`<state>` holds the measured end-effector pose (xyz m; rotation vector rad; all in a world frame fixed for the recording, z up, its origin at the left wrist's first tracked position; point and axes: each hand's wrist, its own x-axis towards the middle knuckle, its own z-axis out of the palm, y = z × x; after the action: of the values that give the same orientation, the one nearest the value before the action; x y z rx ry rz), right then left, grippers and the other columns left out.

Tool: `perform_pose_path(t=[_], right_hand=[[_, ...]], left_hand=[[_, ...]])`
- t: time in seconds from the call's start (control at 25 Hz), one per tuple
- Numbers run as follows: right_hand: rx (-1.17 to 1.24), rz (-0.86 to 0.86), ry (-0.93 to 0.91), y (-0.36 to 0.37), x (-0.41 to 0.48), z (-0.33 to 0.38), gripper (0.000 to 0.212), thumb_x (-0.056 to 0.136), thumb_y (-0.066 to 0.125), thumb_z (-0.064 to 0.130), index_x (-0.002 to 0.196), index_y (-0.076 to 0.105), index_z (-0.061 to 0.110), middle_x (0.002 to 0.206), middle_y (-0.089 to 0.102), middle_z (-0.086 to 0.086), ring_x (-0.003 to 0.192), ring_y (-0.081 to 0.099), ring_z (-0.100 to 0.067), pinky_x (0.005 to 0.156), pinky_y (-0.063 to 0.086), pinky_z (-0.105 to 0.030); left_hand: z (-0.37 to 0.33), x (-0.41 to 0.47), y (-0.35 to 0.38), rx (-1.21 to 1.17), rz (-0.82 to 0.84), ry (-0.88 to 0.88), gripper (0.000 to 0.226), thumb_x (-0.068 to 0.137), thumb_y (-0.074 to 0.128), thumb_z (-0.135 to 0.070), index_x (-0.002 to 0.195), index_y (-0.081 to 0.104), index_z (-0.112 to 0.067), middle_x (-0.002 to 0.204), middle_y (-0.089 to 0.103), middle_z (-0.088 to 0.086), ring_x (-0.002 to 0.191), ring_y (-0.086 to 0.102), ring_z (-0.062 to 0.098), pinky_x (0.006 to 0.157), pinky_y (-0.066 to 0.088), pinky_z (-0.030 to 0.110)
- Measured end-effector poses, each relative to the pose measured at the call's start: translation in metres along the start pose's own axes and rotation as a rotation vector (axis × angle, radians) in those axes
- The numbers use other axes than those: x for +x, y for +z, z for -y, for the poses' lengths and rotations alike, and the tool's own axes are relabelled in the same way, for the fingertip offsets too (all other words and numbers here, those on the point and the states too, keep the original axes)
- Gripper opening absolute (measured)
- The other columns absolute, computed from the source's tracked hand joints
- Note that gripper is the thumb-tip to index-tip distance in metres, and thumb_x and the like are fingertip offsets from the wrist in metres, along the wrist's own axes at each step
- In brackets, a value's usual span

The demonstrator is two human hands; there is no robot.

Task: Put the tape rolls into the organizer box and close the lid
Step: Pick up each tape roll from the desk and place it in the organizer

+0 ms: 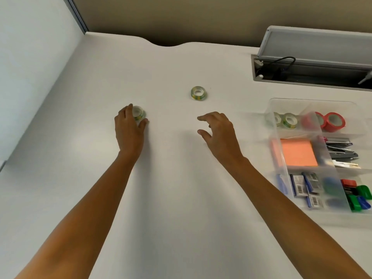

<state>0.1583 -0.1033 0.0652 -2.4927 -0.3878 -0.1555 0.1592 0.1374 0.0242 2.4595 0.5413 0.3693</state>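
On the white desk (pixel 175 188), left of centre in the frame, the left hand (pixel 128 130) wraps a small clear tape roll (pixel 138 114), its fingers over the far side and the thumb against the near right edge. The roll appears to sit on the desk within this grasp, so the lift seems not yet made. The right hand (pixel 219 133) hovers at centre frame, fingers spread and loosely curled, grasping nothing. It points toward a second clear tape roll (pixel 198 94), which lies flat on the desk a little above centre, apart from both hands; the open curl looks like a reach being shaped for it.

The clear organizer box (pixel 274 146) stands at the right edge of the frame. Its upper compartment already holds two clear tape rolls (pixel 284 120) and red tape rolls (pixel 330 121) set on edge. Lower compartments carry orange sticky notes (pixel 298 152), staplers (pixel 340 150), staple boxes (pixel 304 183) and coloured clips (pixel 358 196). A translucent panel slanting across the box is probably its lid (pixel 326 158), not closed. Two rolls appear left to load.
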Motion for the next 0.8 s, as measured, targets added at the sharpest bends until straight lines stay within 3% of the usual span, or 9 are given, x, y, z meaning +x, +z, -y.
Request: perform_pose_path(t=[0.2, 0.4, 0.48, 0.68, 0.8], right_hand=[[0.027, 0.002, 0.023, 0.016, -0.007, 0.013, 0.033, 0.083, 0.069, 0.011, 0.115, 0.063, 0.013, 0.111, 0.064, -0.003, 0.099, 0.058, -0.020, 0.083, 0.046, -0.024], [0.093, -0.070, 0.043, 0.013, -0.017, 0.019, 0.032, 0.083, 0.068, 0.010, 0.114, 0.064, 0.014, 0.110, 0.064, -0.002, 0.097, 0.059, -0.019, 0.084, 0.052, -0.029], [0.026, -0.108, 0.064, 0.008, -0.028, 0.017, 0.031, 0.085, 0.065, 0.007, 0.115, 0.064, 0.012, 0.111, 0.065, -0.004, 0.103, 0.058, -0.020, 0.085, 0.053, -0.031], [-0.210, -0.349, 0.119, -0.022, -0.082, -0.006, 0.036, 0.090, 0.058, 0.009, 0.125, 0.057, 0.004, 0.125, 0.062, -0.013, 0.122, 0.054, -0.027, 0.102, 0.048, -0.038], [-0.261, -0.521, 0.229, -0.061, -0.124, -0.030, 0.039, 0.093, 0.054, 0.014, 0.130, 0.052, 0.002, 0.133, 0.056, -0.014, 0.130, 0.046, -0.027, 0.109, 0.041, -0.039]], left_hand=[[-0.001, 0.007, -0.006, -0.069, 0.013, 0.055, 0.045, 0.085, 0.066, -0.019, 0.127, 0.052, -0.008, 0.129, 0.053, 0.013, 0.119, 0.046, 0.030, 0.088, 0.032, 0.022], [-0.034, -0.030, -0.018, -0.245, 0.040, 0.198, 0.050, 0.081, 0.071, -0.026, 0.127, 0.054, -0.012, 0.121, 0.055, 0.008, 0.106, 0.056, 0.022, 0.089, 0.046, 0.028], [-0.056, -0.050, -0.020, -0.269, 0.063, 0.243, 0.050, 0.081, 0.071, -0.026, 0.127, 0.055, -0.014, 0.119, 0.053, 0.006, 0.103, 0.054, 0.016, 0.087, 0.045, 0.023], [-0.111, -0.089, -0.017, -0.338, 0.186, 0.380, 0.046, 0.080, 0.072, -0.028, 0.123, 0.058, -0.017, 0.115, 0.052, -0.001, 0.097, 0.052, 0.007, 0.084, 0.045, 0.015], [-0.143, -0.104, -0.006, -0.350, 0.270, 0.465, 0.045, 0.080, 0.072, -0.030, 0.121, 0.059, -0.018, 0.115, 0.054, -0.002, 0.096, 0.053, 0.008, 0.085, 0.046, 0.019]])
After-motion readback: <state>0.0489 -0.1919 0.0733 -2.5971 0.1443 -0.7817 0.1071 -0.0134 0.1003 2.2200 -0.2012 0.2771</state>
